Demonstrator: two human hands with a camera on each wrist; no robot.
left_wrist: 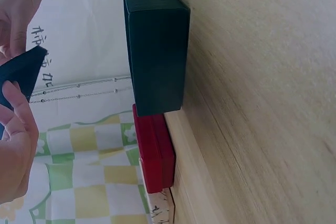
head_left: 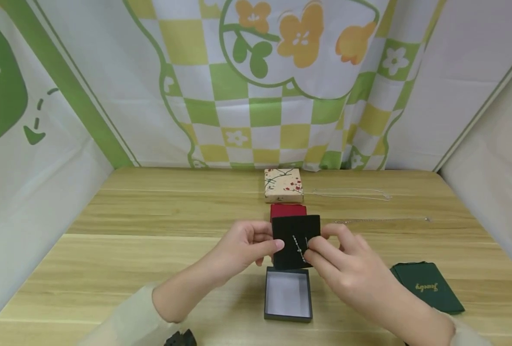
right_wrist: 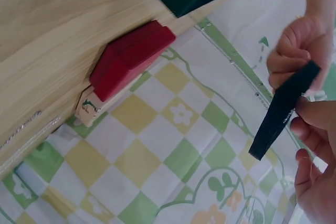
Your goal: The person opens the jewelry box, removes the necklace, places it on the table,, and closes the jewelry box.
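A thin black jewelry pad (head_left: 287, 226) is held up and tilted above the table, with a fine silver chain (head_left: 298, 247) across its face. My left hand (head_left: 249, 245) grips the pad's left edge, thumb on the front and fingers behind. At the right edge my right hand (head_left: 344, 257) pinches at the chain with its fingertips close to the surface; the exact contact is partly hidden. Thin strands of chain (left_wrist: 79, 96) hang below the pad in the left wrist view. Under the hands an open dark box (head_left: 288, 294) with a pale inside sits on the table.
Behind the pad stand a red box (head_left: 288, 210) and a floral-patterned box (head_left: 283, 185). Two silver chains, a farther one (head_left: 351, 197) and a nearer one (head_left: 383, 219), lie to the right. A green pouch (head_left: 431, 288) rests by my right forearm. Printed curtains surround the table.
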